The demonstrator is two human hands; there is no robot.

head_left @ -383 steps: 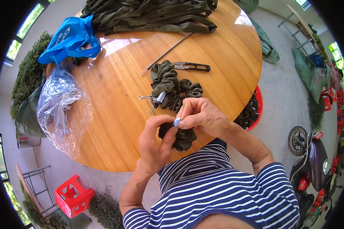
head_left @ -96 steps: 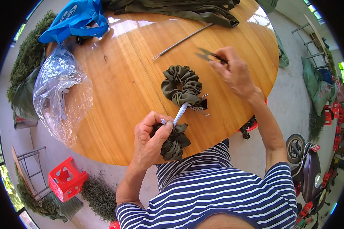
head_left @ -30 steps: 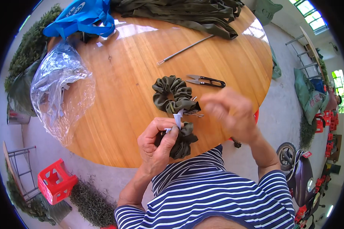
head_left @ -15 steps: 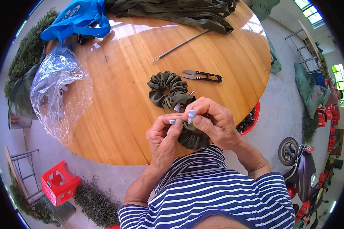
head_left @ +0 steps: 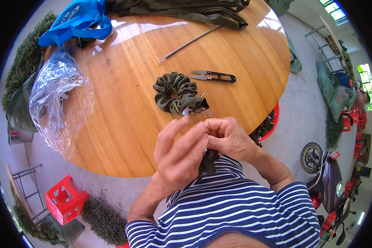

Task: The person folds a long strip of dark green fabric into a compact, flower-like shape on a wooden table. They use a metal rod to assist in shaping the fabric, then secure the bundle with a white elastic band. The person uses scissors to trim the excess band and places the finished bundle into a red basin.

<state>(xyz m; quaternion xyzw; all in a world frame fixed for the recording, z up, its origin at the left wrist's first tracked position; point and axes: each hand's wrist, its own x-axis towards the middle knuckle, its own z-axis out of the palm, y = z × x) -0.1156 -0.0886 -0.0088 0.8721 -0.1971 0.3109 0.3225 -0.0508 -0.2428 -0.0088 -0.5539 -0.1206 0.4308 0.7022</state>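
Observation:
Close to my body hangs a dark olive fabric scrunchie [head_left: 209, 164], mostly hidden behind my hands. My right hand [head_left: 233, 138] is closed in a pinch at its top, where a small bit of pale label shows. Right against those fingertips is my left hand [head_left: 173, 155], back up, slightly blurred, its fingers stretched and apart; its thumb is hidden. Beyond them on the wooden table [head_left: 124, 103] lies another olive scrunchie [head_left: 187, 89] with a white tag [head_left: 185, 110]. Black binder clips [head_left: 202, 106] lie against its right side.
Thread snips [head_left: 219, 77] and a thin metal rod [head_left: 188, 44] lie farther back. Olive fabric strips [head_left: 182, 12] and a blue bag [head_left: 78, 22] occupy the far edge. A clear plastic bag [head_left: 60, 103] is at left, a red stool [head_left: 66, 200] below, a scooter [head_left: 330, 186] at right.
My left hand has let its pinch go, turned back up and stretched its fingers. The held scrunchie sits lower and more hidden. The view has shifted slightly, showing the binder clips more fully.

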